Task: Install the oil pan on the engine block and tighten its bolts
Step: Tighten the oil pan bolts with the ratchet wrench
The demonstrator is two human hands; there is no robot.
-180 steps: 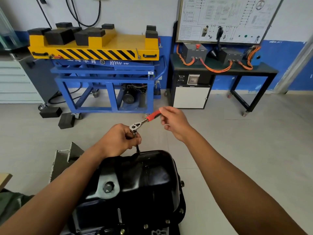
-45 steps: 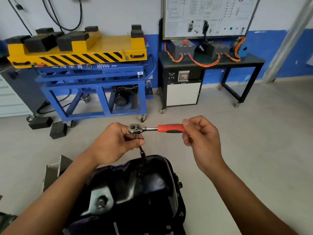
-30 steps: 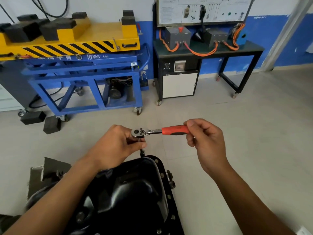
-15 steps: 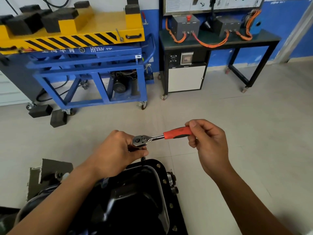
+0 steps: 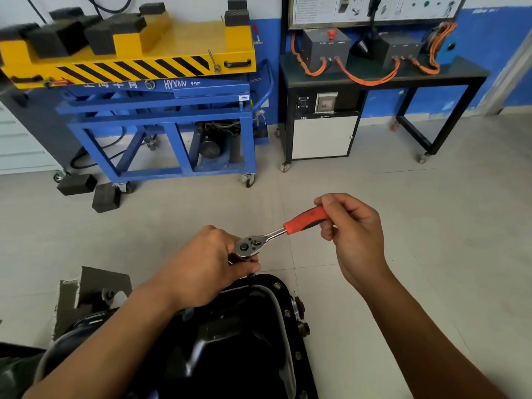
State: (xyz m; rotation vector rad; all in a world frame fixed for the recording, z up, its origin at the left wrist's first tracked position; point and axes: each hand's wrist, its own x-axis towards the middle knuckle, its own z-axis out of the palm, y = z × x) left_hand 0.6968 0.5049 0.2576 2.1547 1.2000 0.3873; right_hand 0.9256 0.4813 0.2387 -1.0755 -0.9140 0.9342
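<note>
Near the bottom of the scene, the black oil pan (image 5: 244, 341) is lying with its bolted flange running down its right side. Over its far rim, the left hand (image 5: 207, 263) is curling its fingers under the ratchet (image 5: 280, 231) head, while the right hand (image 5: 357, 234) is pinching the red handle's end between thumb and fingertips.

Bare left hand (image 5: 205, 264), bare right hand (image 5: 358, 240)
</note>
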